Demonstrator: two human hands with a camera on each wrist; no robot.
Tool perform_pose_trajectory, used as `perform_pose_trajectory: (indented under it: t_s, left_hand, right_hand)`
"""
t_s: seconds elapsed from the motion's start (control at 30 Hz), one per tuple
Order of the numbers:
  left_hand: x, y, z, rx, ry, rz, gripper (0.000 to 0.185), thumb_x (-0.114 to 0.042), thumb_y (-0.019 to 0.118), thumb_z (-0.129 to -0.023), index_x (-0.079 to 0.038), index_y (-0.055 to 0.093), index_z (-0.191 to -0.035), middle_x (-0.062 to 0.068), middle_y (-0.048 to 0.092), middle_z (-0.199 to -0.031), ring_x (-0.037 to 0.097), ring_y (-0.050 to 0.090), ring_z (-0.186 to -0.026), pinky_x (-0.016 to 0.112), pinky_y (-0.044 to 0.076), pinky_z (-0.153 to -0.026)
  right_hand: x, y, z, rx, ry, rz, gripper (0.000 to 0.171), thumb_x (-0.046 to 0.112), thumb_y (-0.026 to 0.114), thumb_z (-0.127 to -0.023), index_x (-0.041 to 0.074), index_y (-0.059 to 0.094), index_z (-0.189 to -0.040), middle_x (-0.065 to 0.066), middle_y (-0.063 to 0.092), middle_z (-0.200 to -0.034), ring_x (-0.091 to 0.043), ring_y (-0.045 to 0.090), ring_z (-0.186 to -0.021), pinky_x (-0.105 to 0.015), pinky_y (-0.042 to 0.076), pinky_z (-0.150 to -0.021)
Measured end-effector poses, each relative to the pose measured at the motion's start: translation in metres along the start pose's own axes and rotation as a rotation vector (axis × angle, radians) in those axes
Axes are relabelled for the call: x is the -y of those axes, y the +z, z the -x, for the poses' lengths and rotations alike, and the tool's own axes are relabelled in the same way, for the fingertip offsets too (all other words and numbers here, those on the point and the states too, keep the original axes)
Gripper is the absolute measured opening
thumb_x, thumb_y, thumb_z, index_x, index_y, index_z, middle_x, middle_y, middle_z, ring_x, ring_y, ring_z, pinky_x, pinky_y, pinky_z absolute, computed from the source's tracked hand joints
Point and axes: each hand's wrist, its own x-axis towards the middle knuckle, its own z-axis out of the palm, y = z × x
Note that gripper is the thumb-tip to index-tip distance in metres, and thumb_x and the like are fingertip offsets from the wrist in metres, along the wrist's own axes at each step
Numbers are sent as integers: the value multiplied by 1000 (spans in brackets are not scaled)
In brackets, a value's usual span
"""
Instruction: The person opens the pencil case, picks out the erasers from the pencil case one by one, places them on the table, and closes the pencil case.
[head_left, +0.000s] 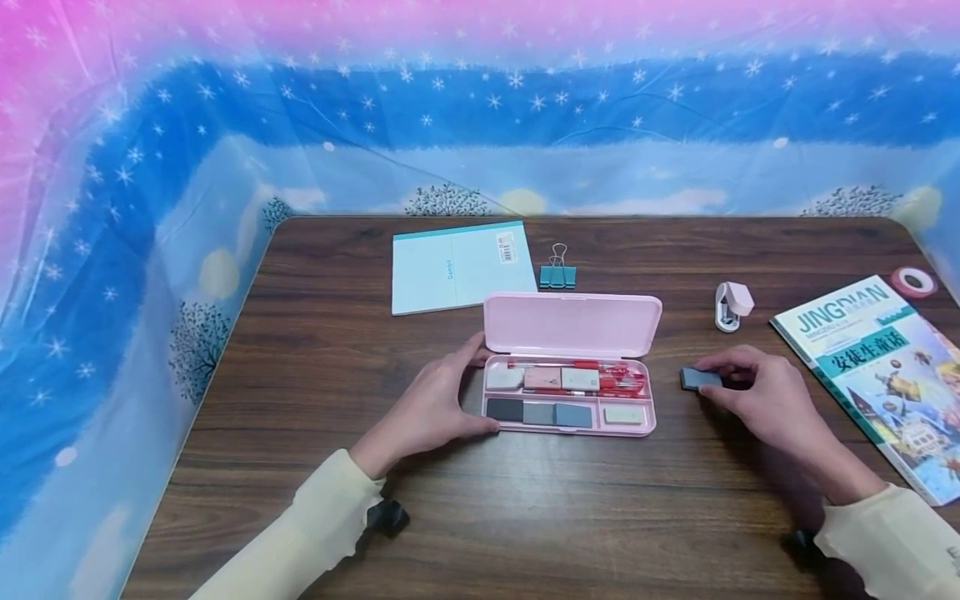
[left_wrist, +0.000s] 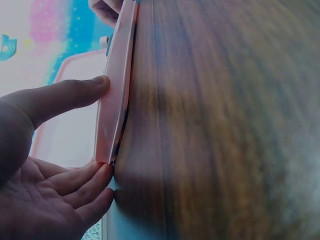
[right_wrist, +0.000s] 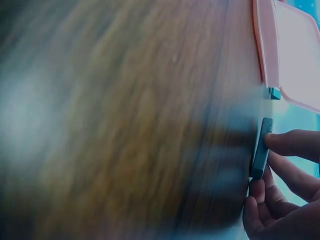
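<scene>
A pink pencil case (head_left: 570, 417) lies with its lid raised at the middle of the wooden table (head_left: 315, 467). Inside are red pens, pale erasers and three grey blocks in a row. My left hand (head_left: 480, 392) holds the case's left end, thumb at the far corner and fingers at the near corner. The left wrist view shows that hand (left_wrist: 105, 127) against the case's (left_wrist: 117, 90) thin edge. My right hand (head_left: 712, 379) pinches a dark grey eraser (head_left: 690, 379) that rests on the table just right of the case. In the right wrist view the eraser (right_wrist: 261, 150) sits between thumb and fingers (right_wrist: 255, 192).
Behind the case lie a light blue notebook (head_left: 457, 267) and a teal binder clip (head_left: 557, 273). To the right are a small white stapler (head_left: 731, 304), a picture book (head_left: 877, 367) and a pink tape roll (head_left: 913, 282). Star-patterned blue and pink cloth surrounds the table.
</scene>
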Motion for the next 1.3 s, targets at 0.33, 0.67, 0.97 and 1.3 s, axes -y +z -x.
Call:
perform_pose_trajectory:
  t_s: [0.33, 0.67, 0.97, 1.3]
  left_hand:
    - [0, 0, 0, -2, 4, -6, 113, -27, 94, -70, -13, 26, -160, 3, 58, -143, 21, 48, -135, 48, 37, -115]
    - [0, 1, 0, -7, 21, -2, 112, -25, 94, -70, -12, 27, -159, 3, 59, -142, 21, 49, -135, 49, 37, -115]
    - [1, 1, 0, -17, 44, 2, 113, -24, 94, -69, -10, 28, -159, 3, 60, -140, 20, 50, -134, 48, 37, -115]
    - [2, 1, 0, -15, 35, -10, 114, -26, 94, -69, -10, 26, -159, 2, 59, -142, 19, 48, -136, 46, 36, -115]
  right_hand:
    - [-4, -2, 1, -2, 0, 23, 25, 9, 76, -88, 10, 74, -113, -16, 67, -113, -32, 60, -98, -36, 44, -77]
    - [29, -2, 5, -123, -114, 39, 30, 14, 81, -85, 7, 71, -112, -14, 65, -112, -32, 61, -99, -51, 49, -80]
    - [90, 37, -2, 6, -214, -180, 27, 9, 81, -85, 13, 75, -110, -3, 69, -109, -23, 61, -96, -42, 51, -84]
    - [99, 65, -14, 80, -241, -183, 28, 8, 80, -84, 15, 77, -111, -6, 66, -116, -26, 58, -96, -41, 50, -81]
